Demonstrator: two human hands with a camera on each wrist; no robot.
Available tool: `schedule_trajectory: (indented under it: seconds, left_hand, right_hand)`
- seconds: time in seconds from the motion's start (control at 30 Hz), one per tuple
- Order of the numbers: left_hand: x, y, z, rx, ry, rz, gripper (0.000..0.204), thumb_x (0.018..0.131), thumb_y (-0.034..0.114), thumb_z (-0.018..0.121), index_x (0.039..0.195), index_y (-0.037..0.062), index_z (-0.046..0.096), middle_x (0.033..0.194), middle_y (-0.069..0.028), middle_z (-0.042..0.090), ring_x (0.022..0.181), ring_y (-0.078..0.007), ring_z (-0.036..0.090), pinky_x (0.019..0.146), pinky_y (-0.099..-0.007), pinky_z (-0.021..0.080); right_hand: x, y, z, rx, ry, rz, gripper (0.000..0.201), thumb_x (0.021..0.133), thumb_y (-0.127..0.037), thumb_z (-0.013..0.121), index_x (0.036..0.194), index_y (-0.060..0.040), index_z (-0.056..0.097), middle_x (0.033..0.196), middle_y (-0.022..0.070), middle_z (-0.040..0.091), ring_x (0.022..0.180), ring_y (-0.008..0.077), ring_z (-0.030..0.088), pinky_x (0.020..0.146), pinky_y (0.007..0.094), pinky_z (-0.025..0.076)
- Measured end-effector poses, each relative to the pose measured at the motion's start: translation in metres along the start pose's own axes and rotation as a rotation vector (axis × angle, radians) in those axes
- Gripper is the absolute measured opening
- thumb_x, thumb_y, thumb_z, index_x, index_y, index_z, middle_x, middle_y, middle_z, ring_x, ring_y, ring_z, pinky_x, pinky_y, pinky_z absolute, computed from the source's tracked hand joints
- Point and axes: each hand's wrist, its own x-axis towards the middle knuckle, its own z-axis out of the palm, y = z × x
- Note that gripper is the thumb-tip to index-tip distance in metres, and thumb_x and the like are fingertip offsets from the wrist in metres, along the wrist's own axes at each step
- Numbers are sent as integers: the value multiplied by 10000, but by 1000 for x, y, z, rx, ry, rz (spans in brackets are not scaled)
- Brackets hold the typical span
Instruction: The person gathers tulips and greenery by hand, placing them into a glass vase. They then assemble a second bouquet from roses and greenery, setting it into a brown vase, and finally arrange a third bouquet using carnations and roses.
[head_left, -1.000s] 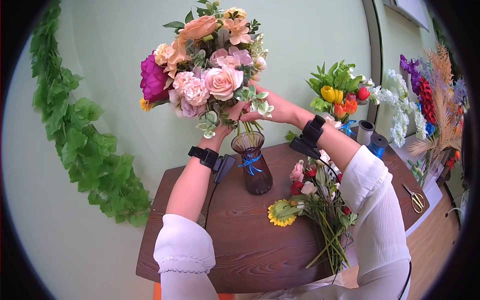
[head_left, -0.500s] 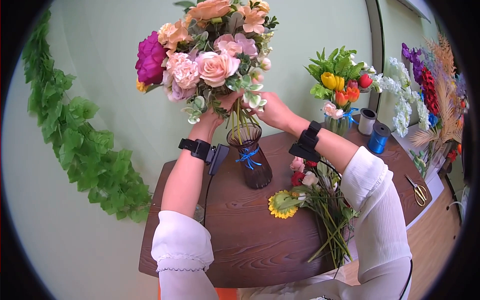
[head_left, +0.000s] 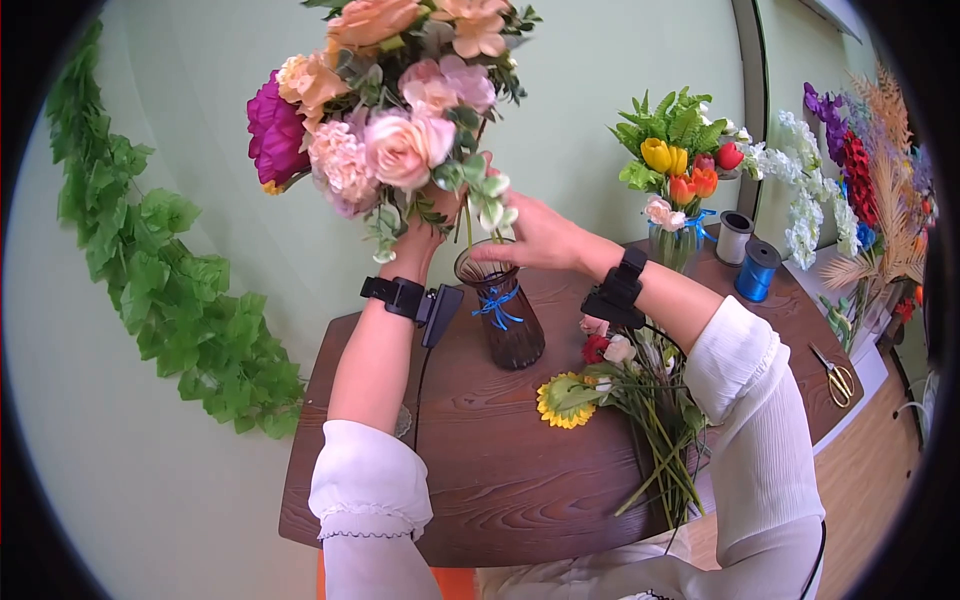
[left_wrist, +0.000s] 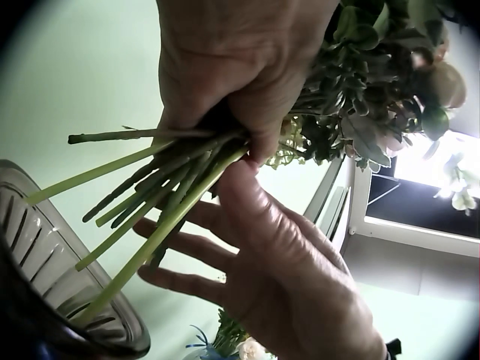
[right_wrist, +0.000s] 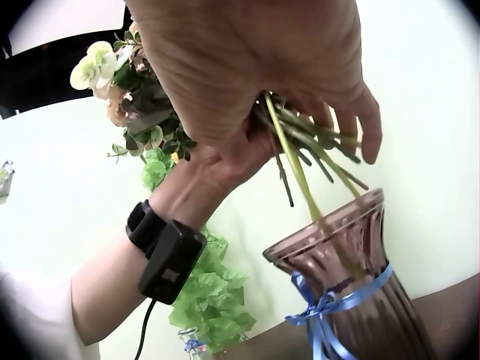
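Observation:
My left hand (head_left: pixel 424 242) grips the gathered stems (left_wrist: pixel 169 184) of a bouquet (head_left: pixel 400 120) of peach, pink and magenta flowers, tilted to the left. Beside the stems is my right hand (left_wrist: pixel 281 259), its fingers spread out behind them and its thumb against them near the left hand. Below stands a ribbed, purple-brown glass vase (head_left: pixel 512 325) with a blue ribbon bow (right_wrist: pixel 330 307) at its neck. Several stem ends hang over the vase mouth, and the longest green ones reach down past its rim in the right wrist view.
Loose flowers (head_left: pixel 655 430) with a sunflower (head_left: pixel 568 400) lie on the dark wooden table (head_left: pixel 480 490). At the right are a tulip arrangement (head_left: pixel 680 180), a blue ribbon spool (head_left: pixel 758 272), a white spool (head_left: pixel 734 240) and scissors (head_left: pixel 834 378). A leafy garland (head_left: pixel 160 280) hangs left.
The bouquet has shifted left and tipped further that way in the left hand. The right hand has come lower, with its fingers loosened from the stems. The vase stays standing on the table.

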Motion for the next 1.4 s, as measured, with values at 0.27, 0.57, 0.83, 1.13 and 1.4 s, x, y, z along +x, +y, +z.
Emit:
schedule_trajectory:
  seconds: [0.27,0.57,0.83,1.13,1.4]
  left_hand:
    - [1,-11,-12,-210,57,-122,204,856,198,705,920,80,551,761,3,581,719,-112,575,661,-238,485]
    - [-9,-18,3,-327,85,-12,227,836,175,725,878,86,520,694,32,478,581,-88,468,540,-214,422]
    - [-14,-31,15,-377,191,-24,354,817,105,732,1031,85,452,794,-3,507,583,-76,427,515,-205,378]
    - [-12,-49,18,-340,184,-24,253,850,106,686,1016,75,497,711,35,471,551,-58,390,493,-201,338]
    - [-25,-73,23,-161,145,-118,351,807,225,738,1063,84,544,729,41,491,614,-80,458,533,-228,382]
  right_hand:
    - [-7,-1,13,99,-107,226,912,789,-236,744,1446,-52,140,1181,277,546,1042,409,575,871,427,461]
    - [-11,2,22,175,-173,252,858,780,-152,731,1422,-45,171,1191,287,524,1081,437,527,886,451,444]
    - [-24,0,35,-23,-105,314,782,816,-213,696,1427,-67,230,1078,258,588,975,436,538,850,463,443]
    - [-29,-1,39,-73,116,226,585,801,-179,701,1292,-46,412,945,251,609,969,436,539,842,484,440]
    - [-48,16,44,39,58,288,450,930,-322,560,1157,67,554,1103,239,574,988,402,564,883,415,452]
